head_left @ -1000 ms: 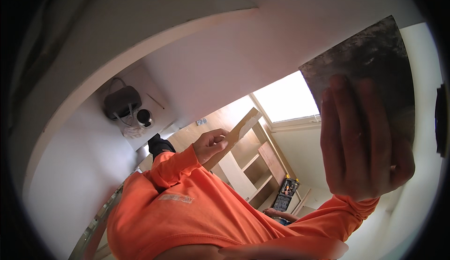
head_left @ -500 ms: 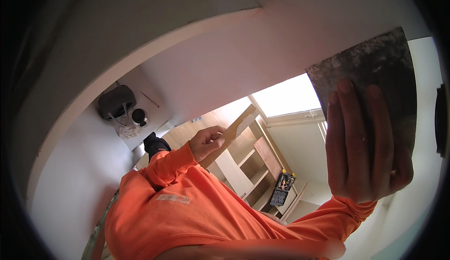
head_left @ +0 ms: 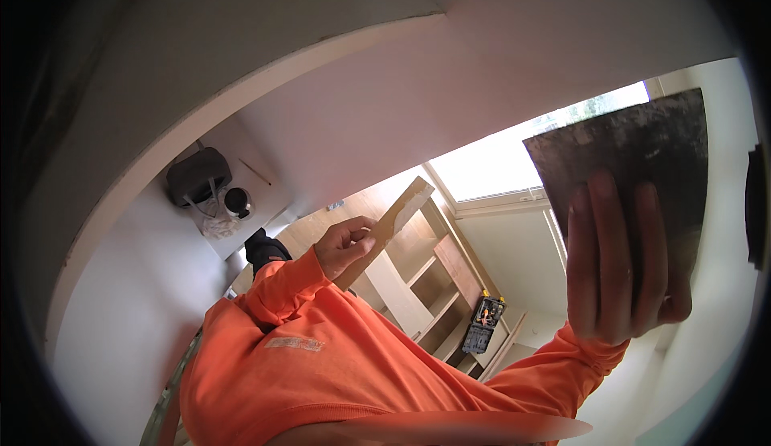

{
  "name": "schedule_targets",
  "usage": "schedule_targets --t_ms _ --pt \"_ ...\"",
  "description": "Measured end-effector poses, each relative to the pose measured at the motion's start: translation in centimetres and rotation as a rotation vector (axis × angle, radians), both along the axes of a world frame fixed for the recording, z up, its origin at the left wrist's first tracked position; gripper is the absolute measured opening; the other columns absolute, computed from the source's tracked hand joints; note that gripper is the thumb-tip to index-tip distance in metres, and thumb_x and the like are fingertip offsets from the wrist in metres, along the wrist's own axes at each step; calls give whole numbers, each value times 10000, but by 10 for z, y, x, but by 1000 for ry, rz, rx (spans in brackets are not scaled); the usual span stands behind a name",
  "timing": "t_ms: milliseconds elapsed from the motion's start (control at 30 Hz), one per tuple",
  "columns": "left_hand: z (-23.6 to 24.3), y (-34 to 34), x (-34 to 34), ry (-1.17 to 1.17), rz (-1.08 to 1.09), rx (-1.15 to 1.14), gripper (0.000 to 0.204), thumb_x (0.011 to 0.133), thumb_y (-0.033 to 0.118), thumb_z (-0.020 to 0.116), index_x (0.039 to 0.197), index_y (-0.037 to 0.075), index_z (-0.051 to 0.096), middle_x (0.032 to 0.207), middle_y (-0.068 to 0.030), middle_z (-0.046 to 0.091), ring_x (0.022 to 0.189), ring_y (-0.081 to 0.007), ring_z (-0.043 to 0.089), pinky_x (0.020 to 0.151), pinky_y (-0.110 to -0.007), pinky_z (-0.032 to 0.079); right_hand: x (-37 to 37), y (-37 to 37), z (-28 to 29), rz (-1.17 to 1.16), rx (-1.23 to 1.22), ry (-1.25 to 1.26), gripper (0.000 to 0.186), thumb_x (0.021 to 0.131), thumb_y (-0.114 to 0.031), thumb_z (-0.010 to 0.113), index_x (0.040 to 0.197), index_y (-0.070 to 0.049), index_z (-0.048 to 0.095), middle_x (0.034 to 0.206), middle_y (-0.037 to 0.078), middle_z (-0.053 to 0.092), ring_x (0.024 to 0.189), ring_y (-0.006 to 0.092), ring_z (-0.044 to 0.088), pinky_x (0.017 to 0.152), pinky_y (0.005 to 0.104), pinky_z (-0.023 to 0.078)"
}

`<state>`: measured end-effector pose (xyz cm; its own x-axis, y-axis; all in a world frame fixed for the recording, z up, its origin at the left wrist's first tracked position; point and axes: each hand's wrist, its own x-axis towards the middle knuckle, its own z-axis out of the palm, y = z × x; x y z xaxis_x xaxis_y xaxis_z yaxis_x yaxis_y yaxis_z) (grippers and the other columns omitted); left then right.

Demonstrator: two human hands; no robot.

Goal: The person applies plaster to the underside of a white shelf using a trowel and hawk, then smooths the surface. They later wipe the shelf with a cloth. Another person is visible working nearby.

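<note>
A wooden shelving unit (head_left: 430, 285) with open compartments stood at centre, beyond the orange sleeve. A dark tool case (head_left: 484, 324) with orange fittings lay just to its right. A bright window (head_left: 514, 161) sat farther right. A dark bag (head_left: 198, 174) and a small black round object (head_left: 237, 202) rested at left, near each other.

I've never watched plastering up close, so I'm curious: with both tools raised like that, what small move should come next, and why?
Probably bring the narrow wooden-handled filling knife in the left hand across to the wide, plaster-crusted metal blade held by the right hand. The two tools are apart, and the narrow blade tip shows only a little pale filler, so it likely needs loading.
</note>
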<state>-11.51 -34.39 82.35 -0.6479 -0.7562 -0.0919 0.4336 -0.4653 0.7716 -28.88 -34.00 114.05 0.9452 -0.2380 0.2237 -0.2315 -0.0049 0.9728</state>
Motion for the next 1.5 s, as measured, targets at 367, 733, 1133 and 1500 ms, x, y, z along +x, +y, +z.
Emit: schedule_targets --t_ms 367,733,1133,1500 --pt "0 -2 0 -13 23 -21 224 923 107 489 1132 43 538 806 28 595 655 6 471 576 -171 391 -5 -10 3 136 12 4 102 877 -253 619 932 -185 671 964 -40 708 905 163 663 810 261 376" --pt "-3 -3 4 -50 -11 -106 242 940 100 480 1168 26 510 888 3 620 744 -17 526 657 -187 434 -40 0 -48 81 250 -321 195 848 -40 633 1036 -67 590 969 138 679 869 278 666 698 300 512" --pt "6 -1 -2 -163 99 -134 255 933 123 502 1167 25 526 879 14 621 758 -8 518 692 -185 431 -68 29 -170 -100 1296 -1687 320 720 32 637 997 -5 481 825 95 644 687 198 637 669 277 498" --pt "14 -1 -18 -218 100 -166 262 930 128 510 1167 18 527 904 2 631 776 -12 525 704 -181 435 -85 20 -169 -50 1079 -1010 123 737 13 630 825 -71 607 955 10 681 915 215 651 779 369 507"
